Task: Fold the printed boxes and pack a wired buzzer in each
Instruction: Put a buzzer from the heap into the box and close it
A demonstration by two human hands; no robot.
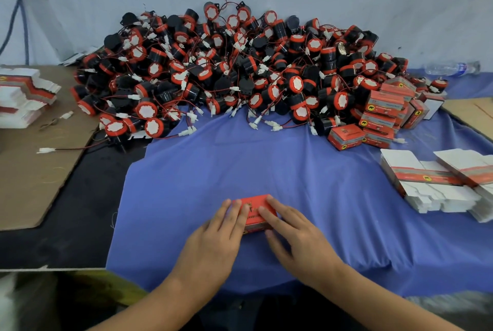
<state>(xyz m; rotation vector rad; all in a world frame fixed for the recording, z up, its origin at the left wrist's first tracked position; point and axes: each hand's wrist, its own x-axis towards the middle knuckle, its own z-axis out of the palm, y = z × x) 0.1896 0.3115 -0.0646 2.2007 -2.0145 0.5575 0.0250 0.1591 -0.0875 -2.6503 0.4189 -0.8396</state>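
Note:
A small red printed box (254, 210) lies on the blue cloth (266, 162) close to me. My left hand (221, 234) rests its straight fingers on the box's left side. My right hand (290, 232) lays its straight fingers over the box's top and right side. A big heap of black-and-red wired buzzers (240, 69) with white plugs fills the back of the table. Folded, closed red boxes (381, 114) are piled at the right of the heap. Flat unfolded box blanks (432, 181) lie stacked at the right.
More flat blanks (24, 95) are stacked at the far left on a brown cardboard sheet (29, 175). A loose buzzer wire with white plug (48, 150) lies on the cardboard. A clear plastic bottle (450, 67) lies at the back right. A pale wall stands behind.

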